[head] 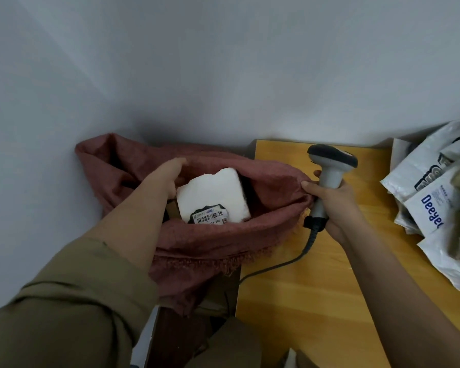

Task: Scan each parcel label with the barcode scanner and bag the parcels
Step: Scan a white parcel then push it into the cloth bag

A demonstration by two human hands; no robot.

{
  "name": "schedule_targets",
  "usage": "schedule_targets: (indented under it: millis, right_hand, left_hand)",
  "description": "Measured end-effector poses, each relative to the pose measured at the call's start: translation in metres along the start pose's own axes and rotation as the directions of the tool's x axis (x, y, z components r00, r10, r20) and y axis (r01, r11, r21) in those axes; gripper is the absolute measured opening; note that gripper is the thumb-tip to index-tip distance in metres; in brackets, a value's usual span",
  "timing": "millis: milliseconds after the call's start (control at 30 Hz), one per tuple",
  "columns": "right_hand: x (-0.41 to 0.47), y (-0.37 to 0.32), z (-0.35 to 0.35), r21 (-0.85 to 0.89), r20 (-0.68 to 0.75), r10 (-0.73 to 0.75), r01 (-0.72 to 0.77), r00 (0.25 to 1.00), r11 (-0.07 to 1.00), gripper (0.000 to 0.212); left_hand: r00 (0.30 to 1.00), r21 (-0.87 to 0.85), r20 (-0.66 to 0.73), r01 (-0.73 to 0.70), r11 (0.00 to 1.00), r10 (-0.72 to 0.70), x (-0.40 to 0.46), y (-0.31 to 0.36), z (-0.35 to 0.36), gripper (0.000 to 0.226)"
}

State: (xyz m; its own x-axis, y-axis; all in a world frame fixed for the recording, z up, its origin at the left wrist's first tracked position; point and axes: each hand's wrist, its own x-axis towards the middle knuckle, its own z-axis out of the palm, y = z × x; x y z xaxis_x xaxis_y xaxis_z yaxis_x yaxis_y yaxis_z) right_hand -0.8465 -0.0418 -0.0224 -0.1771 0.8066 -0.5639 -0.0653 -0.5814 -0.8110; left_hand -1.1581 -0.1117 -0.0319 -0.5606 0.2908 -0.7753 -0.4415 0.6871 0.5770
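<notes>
My left hand [168,176] is reaching into the mouth of the red sack [202,240], fingers curling over the far rim and holding it open; the hand is lying just left of the white parcel [213,197], touching or nearly touching its left edge, can't tell which. Parcel is sitting inside the sack, label [210,217] facing up at its near end, barcode running left-right. Right of that, my right hand [329,200] is gripping the scanner [329,166] by the handle, fingers clenched round it and also pinching the sack's right rim. Scanner head is pointing left, over the rim and not down at the label. Cable is trailing toward me across the table [316,301]. Far right, the remaining parcels [430,197] are piling on the table, well apart from both hands. My read: right hand is nearer that pile but busy, so the left one, once out of the sack, is crossing over for the next parcel.
</notes>
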Motion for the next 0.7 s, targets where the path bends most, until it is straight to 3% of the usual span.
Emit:
schedule_targets:
  millis: [167,267,367,433,467,533,600,633,700]
  right_hand:
    - [-0.003,0.000,0.004,-0.007,0.008,-0.008,0.008,1.000,1.000,0.031]
    - [-0.004,-0.001,0.003,-0.018,0.004,-0.019,0.019,1.000,1.000,0.031]
    - [-0.006,-0.003,0.001,-0.019,-0.004,-0.026,0.026,1.000,0.999,0.031]
    - [-0.007,-0.004,0.002,-0.014,-0.009,-0.028,0.028,1.000,1.000,0.031]
    - [-0.008,-0.005,0.003,-0.011,-0.009,-0.029,0.028,1.000,1.000,0.031]
    - [-0.010,-0.006,0.005,0.004,-0.006,-0.032,0.032,0.999,0.999,0.032]
    - [-0.012,-0.008,0.008,0.034,-0.011,-0.044,0.045,0.999,0.998,0.032]
    - [-0.012,-0.009,0.010,0.057,-0.020,-0.051,0.052,0.999,0.997,0.032]
    - [-0.014,-0.009,0.015,0.116,-0.053,-0.055,0.061,0.997,0.991,0.034]
  left_hand:
    - [0.985,0.133,0.045,-0.173,0.976,0.169,0.012,-0.004,0.004,0.080]
    - [0.960,0.044,-0.080,-0.266,0.963,0.269,0.021,-0.010,0.004,0.093]
    - [0.943,0.201,-0.094,-0.295,0.934,0.318,0.027,-0.010,0.003,0.071]
    - [0.977,0.331,-0.067,-0.171,0.928,0.204,0.022,-0.005,0.003,0.042]
    - [0.985,0.358,-0.062,-0.126,0.925,0.159,0.020,-0.002,0.002,0.039]
    - [0.976,0.272,-0.046,-0.192,0.943,0.212,0.012,0.014,0.002,0.034]
    - [0.908,0.069,-0.072,-0.409,0.910,0.413,-0.002,0.044,0.005,0.013]
    - [0.853,-0.033,-0.097,-0.519,0.854,0.514,-0.010,0.062,0.007,0.018]
    - [0.741,-0.191,-0.035,-0.664,0.723,0.671,-0.027,0.091,0.007,0.057]
